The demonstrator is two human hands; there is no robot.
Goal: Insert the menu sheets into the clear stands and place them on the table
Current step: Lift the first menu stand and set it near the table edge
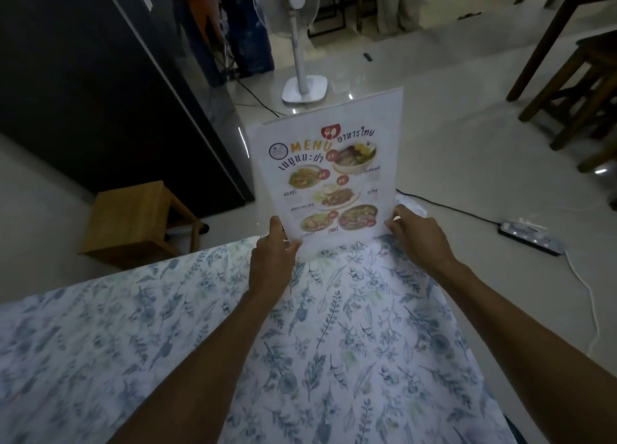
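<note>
A clear stand holding a white menu sheet (329,173) with food photos and orange "MENU" lettering stands upright at the far edge of the table (167,326), which is covered by a white cloth with a blue leaf print. My left hand (272,253) grips the stand's lower left corner. My right hand (414,233) grips its lower right corner. The stand's base is hidden behind my hands and the sheet, so I cannot tell whether it rests on the cloth.
Beyond the table lie a pale tiled floor, a wooden stool (133,220) at left, a dark tall appliance (100,93), a white pedestal fan (302,89), a power strip (531,238) with cables at right, and dark wooden furniture (574,86).
</note>
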